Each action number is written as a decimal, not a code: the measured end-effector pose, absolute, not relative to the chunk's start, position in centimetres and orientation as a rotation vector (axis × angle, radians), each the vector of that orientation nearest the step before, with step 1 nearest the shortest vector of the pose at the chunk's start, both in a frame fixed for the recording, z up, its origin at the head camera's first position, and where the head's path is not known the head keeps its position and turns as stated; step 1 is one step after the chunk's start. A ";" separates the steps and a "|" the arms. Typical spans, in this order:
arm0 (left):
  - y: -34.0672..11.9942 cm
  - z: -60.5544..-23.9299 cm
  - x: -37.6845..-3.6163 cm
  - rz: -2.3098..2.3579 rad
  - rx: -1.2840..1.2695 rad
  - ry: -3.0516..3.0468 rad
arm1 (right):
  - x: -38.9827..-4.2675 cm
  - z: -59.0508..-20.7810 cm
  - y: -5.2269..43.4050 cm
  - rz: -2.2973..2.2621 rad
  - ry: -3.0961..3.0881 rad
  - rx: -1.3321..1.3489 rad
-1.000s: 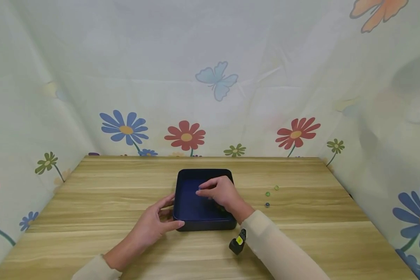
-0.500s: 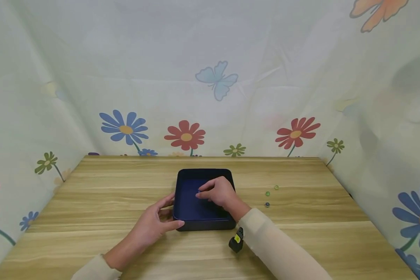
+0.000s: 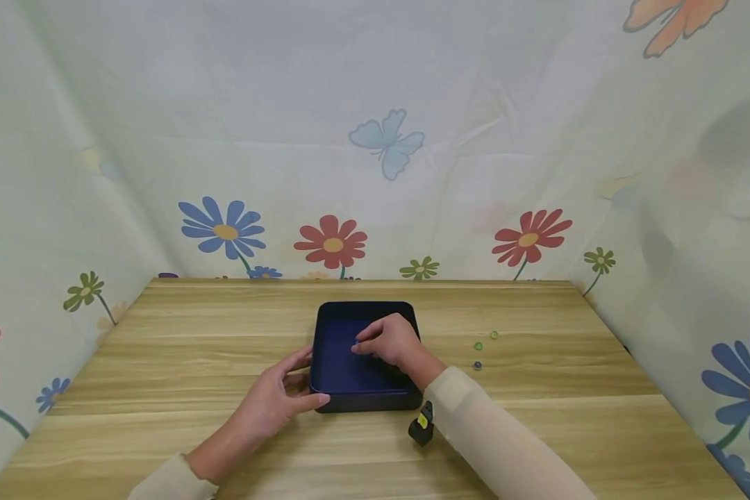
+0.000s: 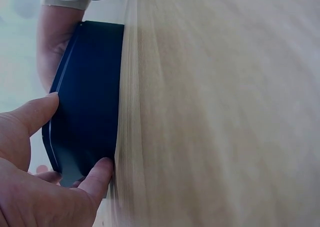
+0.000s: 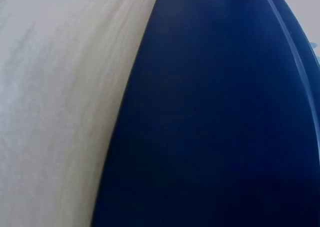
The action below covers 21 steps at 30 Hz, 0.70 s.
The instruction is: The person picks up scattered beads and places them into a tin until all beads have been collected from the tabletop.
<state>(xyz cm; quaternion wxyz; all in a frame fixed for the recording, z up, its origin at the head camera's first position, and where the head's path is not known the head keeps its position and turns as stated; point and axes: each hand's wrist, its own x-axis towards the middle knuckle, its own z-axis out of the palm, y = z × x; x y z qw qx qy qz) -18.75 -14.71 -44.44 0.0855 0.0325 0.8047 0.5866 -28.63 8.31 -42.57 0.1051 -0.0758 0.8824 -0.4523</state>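
A dark navy square tray (image 3: 336, 361) sits mid-table; it also shows in the left wrist view (image 4: 87, 102) and fills the right wrist view (image 5: 225, 127). My left hand (image 3: 281, 397) grips its near-left corner, thumb on the front wall and fingers along the left side (image 4: 97, 174). My right hand (image 3: 389, 340) hovers low inside the tray with curled fingers. Its thumb and forefinger tips meet on what looks like a tiny blue bead (image 3: 354, 343). No fingers appear in the right wrist view.
Three small beads lie on the wooden table (image 3: 537, 417) right of the tray: two green (image 3: 478, 345) (image 3: 494, 335) and one blue (image 3: 477, 364). A black wrist device (image 3: 421, 425) hangs under my right forearm. Flowered cloth walls the table on three sides.
My right hand has dipped slightly lower inside the tray, and its forearm has edged left. The left hand, tray and loose beads have stayed put.
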 end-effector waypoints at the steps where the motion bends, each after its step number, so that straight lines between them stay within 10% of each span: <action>1: -14.7 -44.4 -18.7 1.744 0.096 2.402 | -28.7 -42.6 8.3 -1.333 2.599 -0.224; 21: -14.7 -44.4 -18.7 1.772 0.111 2.388 | -28.7 -42.6 8.2 -1.299 2.600 -0.200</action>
